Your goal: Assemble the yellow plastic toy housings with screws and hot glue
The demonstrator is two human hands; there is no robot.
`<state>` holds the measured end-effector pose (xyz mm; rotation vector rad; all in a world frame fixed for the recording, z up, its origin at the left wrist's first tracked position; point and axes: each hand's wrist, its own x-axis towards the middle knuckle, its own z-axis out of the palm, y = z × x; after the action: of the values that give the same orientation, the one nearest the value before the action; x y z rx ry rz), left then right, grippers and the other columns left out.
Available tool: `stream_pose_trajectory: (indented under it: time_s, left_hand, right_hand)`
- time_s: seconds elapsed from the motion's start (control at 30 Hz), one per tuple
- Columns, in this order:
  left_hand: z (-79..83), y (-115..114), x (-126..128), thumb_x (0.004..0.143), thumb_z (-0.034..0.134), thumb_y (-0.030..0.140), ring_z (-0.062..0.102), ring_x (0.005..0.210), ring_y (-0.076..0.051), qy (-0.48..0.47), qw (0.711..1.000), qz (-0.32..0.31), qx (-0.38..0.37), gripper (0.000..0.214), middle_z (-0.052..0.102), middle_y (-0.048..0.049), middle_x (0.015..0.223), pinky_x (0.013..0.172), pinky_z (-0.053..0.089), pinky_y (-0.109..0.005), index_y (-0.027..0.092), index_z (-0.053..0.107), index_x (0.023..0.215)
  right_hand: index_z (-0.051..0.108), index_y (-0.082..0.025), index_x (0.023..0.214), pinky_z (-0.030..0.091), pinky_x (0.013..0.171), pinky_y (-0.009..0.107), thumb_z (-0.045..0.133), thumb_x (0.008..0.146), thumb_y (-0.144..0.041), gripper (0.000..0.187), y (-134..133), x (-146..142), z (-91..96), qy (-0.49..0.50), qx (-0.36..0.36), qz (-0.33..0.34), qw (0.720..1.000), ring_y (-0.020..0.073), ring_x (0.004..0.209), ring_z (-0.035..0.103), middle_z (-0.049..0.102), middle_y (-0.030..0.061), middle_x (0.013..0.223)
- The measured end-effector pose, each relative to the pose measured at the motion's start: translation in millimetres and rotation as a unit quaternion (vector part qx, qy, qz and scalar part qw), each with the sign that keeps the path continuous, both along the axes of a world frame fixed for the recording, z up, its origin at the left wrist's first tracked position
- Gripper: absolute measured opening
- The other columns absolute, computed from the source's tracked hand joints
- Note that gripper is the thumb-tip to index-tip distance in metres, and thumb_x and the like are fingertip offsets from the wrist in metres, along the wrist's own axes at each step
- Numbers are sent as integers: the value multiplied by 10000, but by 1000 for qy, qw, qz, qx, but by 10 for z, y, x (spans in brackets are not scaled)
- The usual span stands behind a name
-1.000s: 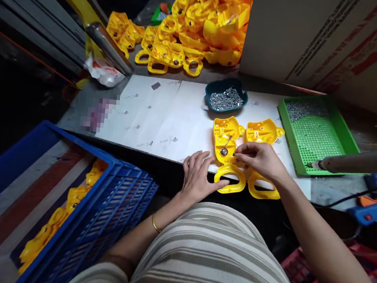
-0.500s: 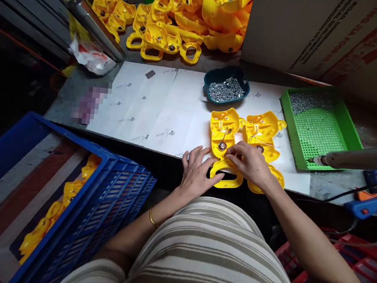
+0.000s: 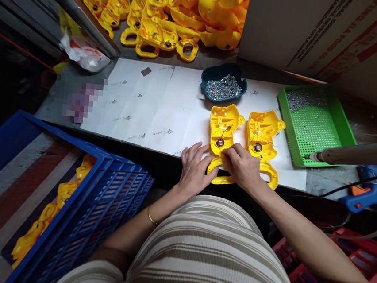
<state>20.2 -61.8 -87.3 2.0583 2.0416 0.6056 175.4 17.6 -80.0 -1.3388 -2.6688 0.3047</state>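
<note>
Two yellow plastic shell halves lie open side up in front of me, each with a ring handle, thin wires and a round dark-rimmed metal part. My left hand (image 3: pixel 195 169) is at the left shell (image 3: pixel 222 122), fingers spread, with its thumb against the handle's left side. My right hand (image 3: pixel 242 166) is closed in a pinch at the top of that same handle; what is between the fingertips is hidden. The right shell (image 3: pixel 262 128) lies beside it, its handle partly behind my right hand.
A dark teal bowl of small metal screws (image 3: pixel 223 85) stands behind the shells. To the right are a green tray (image 3: pixel 319 132) with metal pieces, a metal-barrelled tool (image 3: pixel 357 151) and a blue glue gun (image 3: pixel 366 194). Yellow shells (image 3: pixel 183 21) pile behind; a blue crate (image 3: pixel 104 187) stands left.
The two shells now lie further apart. My right hand has shifted slightly left and remains pinched at the left shell's handle. The left hand stays beside it. The view has shifted slightly.
</note>
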Motion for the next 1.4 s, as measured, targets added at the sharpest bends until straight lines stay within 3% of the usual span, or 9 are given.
stream_pose_trajectory:
  time_s: [0.27,0.43,0.57,0.73,0.9,1.03,1.13,1.23,1.4]
  left_hand:
    - [-11,-6,12,784,705,256,426,1287,-321,-35,999,15,10,180,610,-83,1264,1065,317,-528,214,697,959]
    - [-6,4,-3,795,698,262,431,1284,-312,-51,999,6,2,188,625,-81,1240,1075,318,-516,206,700,974]
    - [20,14,-12,785,713,258,434,1281,-305,-49,999,9,-7,177,643,-68,1221,1065,331,-517,214,709,956]
    - [48,-59,-8,769,738,309,433,1283,-326,-34,999,17,-4,149,634,-66,1240,1049,326,-556,243,739,902]
    - [127,-9,-75,740,773,413,458,1247,-322,-18,999,28,16,176,647,-51,1209,1048,315,-546,269,742,837]
    - [263,310,-109,750,753,462,453,1239,-326,3,995,69,74,329,592,-107,1266,1043,335,-513,222,699,967]
    - [327,582,-77,740,758,443,362,1331,-366,27,997,47,59,408,476,-135,1410,1089,254,-570,213,670,1066]
    - [314,725,-33,765,736,383,318,1371,-370,41,998,24,36,276,453,-132,1439,1099,215,-600,212,692,977]
    - [195,701,-41,825,675,331,333,1367,-346,34,998,-15,52,137,457,-114,1446,1089,259,-573,196,697,812]
  right_hand:
    - [647,-223,1182,309,495,260,397,985,-313,331,-90,172,22,4,33,78,996,151,812,623,689,56,1045]
    - [496,-117,1362,373,467,272,374,965,-199,423,-192,169,50,-91,12,131,987,212,1007,578,627,142,1194]
    - [470,-87,1372,444,517,287,386,947,-163,440,-194,182,112,-98,7,159,982,232,1000,559,615,161,1175]
    - [640,-213,1175,420,566,281,391,974,-300,331,160,251,273,46,35,74,996,220,986,553,616,111,1111]
    - [674,-207,1128,384,574,301,457,939,-336,316,548,128,295,85,36,8,996,258,1035,511,578,129,1134]
    - [701,-156,1032,407,635,347,459,918,-316,312,603,-23,279,26,41,34,998,290,1046,487,541,165,1222]
    - [704,-138,931,423,698,377,487,880,-259,254,608,-63,296,-6,32,29,999,300,1047,491,539,173,1240]
    - [688,-164,897,418,715,371,509,851,-223,194,633,-55,322,13,5,17,1000,282,1035,510,561,142,1215]
    - [639,-181,952,365,637,323,504,859,-247,176,692,-62,387,83,-28,-28,996,266,1019,538,620,116,1080]
